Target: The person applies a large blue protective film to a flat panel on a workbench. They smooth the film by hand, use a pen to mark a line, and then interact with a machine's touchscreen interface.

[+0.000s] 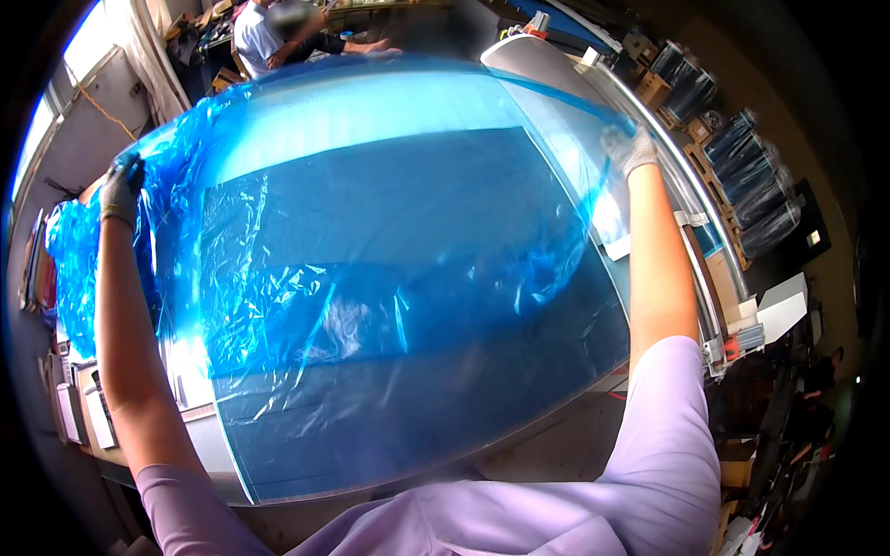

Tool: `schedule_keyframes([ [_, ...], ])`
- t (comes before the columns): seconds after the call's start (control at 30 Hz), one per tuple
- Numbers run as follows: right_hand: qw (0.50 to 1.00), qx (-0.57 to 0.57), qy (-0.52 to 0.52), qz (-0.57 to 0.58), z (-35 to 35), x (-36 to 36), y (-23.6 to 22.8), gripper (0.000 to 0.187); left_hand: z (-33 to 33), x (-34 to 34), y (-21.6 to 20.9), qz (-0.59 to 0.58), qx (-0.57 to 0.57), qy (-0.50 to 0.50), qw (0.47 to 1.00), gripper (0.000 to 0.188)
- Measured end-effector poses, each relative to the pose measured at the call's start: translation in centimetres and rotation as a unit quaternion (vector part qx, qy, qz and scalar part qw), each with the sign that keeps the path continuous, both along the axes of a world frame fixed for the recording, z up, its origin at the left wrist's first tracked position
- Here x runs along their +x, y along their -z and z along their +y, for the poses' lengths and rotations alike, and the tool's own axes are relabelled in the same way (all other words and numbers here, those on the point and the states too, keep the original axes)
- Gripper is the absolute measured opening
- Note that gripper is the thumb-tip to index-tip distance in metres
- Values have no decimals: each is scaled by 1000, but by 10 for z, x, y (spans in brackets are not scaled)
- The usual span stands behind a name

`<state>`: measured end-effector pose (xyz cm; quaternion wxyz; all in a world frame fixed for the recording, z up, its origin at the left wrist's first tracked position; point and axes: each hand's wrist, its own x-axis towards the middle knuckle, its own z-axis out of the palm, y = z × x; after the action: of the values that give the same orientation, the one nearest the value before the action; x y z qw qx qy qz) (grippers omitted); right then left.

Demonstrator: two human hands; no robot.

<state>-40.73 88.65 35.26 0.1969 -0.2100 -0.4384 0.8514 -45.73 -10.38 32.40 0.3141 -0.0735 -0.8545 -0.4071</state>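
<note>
A wide sheet of thin, clear blue plastic film (pixel 176 153) stretches between my two raised hands. My left hand (pixel 119 192), in a grey glove with dark fingertips, is closed on the bunched, crinkled part at the left. In a pale glove, my right hand (pixel 632 151) grips the film's edge at the far right. Beneath, a large dark flat panel (pixel 417 426) lies on the worktable. Wrinkled film rests over part of that panel, and the lifted part arches above it. Glare hides exactly where film and panel touch.
A metal rail (pixel 714 218) runs along the table's right side, with an orange-and-grey fitting (pixel 742 343) at its near end. Black-wrapped rolls (pixel 742 153) stand on pallets beyond. A seated person (pixel 262 39) is behind the table at the far left, near a curtain (pixel 153 60).
</note>
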Motion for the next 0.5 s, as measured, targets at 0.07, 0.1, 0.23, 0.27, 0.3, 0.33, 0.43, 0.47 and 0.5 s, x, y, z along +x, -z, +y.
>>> schedule_keyframes([
  [0.07, 998, -12, -6, 69, 6, 10, -41, 51, 7, -4, -36, 99, -423, -157, 887, 32],
  [0.1, 995, 2, 2, 104, 12, 21, -66, 53, 20, -2, -60, 130, -578, -233, 771, 34],
  [0.23, 961, 78, -24, 263, 47, 58, -155, 54, 41, 63, -168, -49, -812, -471, 342, 62],
  [0.27, 945, 105, -36, 306, 51, 73, -170, 53, 52, 96, -194, -23, -793, -474, 382, 54],
  [0.3, 945, 115, 19, 307, 45, 83, -179, 52, 42, 129, -217, 100, -695, -393, 594, 51],
  [0.33, 944, 111, 28, 311, 40, 94, -185, 51, 39, 157, -236, 132, -678, -366, 624, 51],
  [0.43, 937, 129, 69, 318, 41, 129, -193, 47, 46, 227, -237, 54, -764, -418, 490, 51],
  [0.47, 939, 150, 61, 305, 55, 141, -192, 46, 58, 231, -219, -47, -812, -500, 298, 54],
  [0.5, 941, 164, 47, 293, 72, 151, -186, 46, 51, 242, -204, -53, -815, -492, 300, 56],
])
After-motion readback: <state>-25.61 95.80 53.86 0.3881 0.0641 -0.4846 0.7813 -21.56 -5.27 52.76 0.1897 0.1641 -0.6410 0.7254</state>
